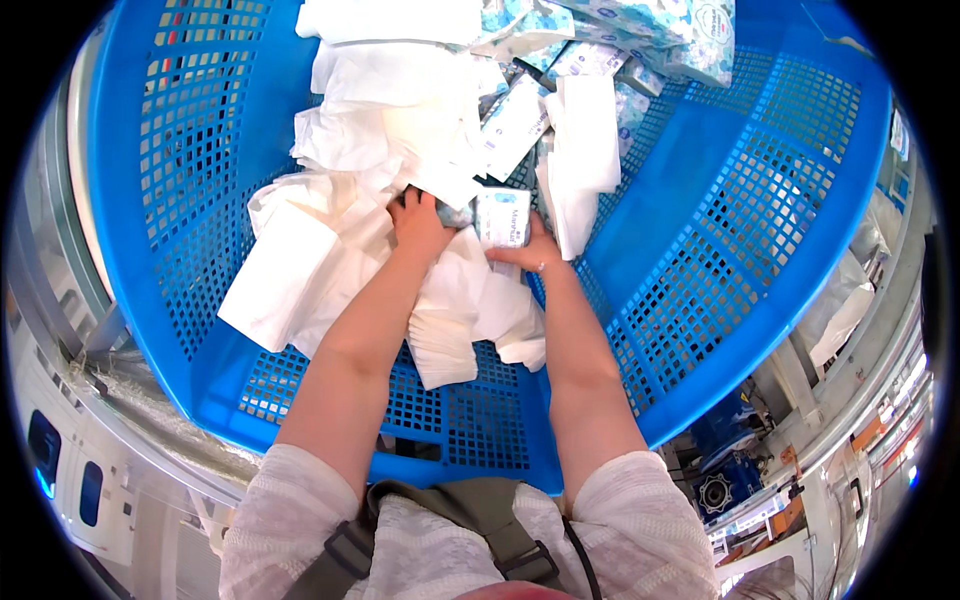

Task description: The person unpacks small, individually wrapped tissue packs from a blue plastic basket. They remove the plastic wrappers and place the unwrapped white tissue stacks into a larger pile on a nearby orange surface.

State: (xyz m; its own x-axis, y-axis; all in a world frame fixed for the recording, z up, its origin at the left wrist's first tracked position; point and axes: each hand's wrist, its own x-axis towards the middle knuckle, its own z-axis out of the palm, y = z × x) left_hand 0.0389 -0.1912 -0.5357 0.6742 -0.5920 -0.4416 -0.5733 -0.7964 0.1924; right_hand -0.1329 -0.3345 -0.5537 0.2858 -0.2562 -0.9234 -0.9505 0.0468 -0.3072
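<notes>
Straps [455, 500] are sitting nearest; white pack [503, 214] is lying between right hand [537, 250], clasping it, and left hand [421, 226] — grip hidden.

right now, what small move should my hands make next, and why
Probably lift the small square white-and-blue printed pack straight up: its printed face is uncovered, the right hand is at its right edge, and loose folded white paper stacks lie close by in the blue perforated plastic basket.
</notes>
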